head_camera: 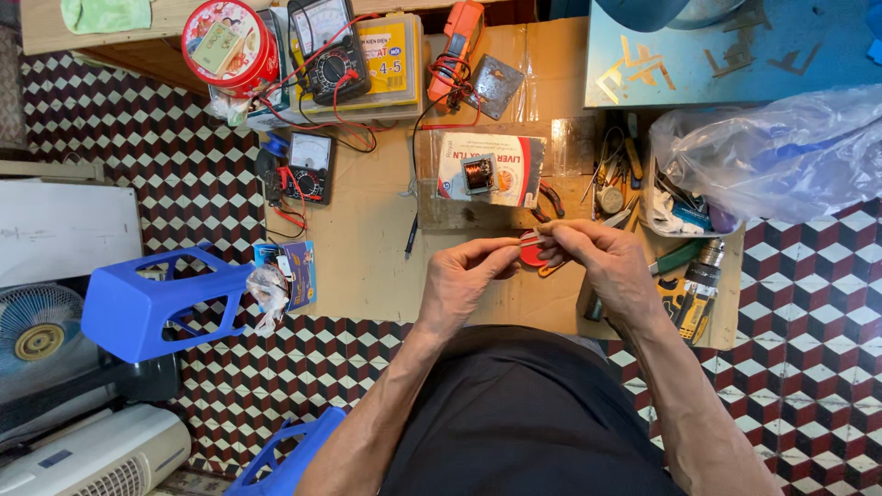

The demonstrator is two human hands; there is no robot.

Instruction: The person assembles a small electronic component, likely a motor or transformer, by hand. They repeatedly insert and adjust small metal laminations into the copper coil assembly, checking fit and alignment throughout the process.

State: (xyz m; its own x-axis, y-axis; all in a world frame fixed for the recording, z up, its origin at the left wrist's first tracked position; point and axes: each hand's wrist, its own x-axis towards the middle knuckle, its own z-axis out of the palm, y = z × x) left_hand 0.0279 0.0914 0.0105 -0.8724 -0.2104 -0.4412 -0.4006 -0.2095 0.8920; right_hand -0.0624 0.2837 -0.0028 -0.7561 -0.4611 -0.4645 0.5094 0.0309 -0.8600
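Pinching a thin pale strip (525, 241) between both sets of fingertips, you've got your left hand (462, 276) and right hand (602, 262) closed tight on its two ends, right over a small red round thing (533, 254) on the cardboard sheet (367, 266). Looks like you're mid-job: the little copper coil (479, 174) sits untouched on its packet just beyond your grip, pliers (551, 197) too. Honestly can't tell what the strip is, your fingers hide most of it.
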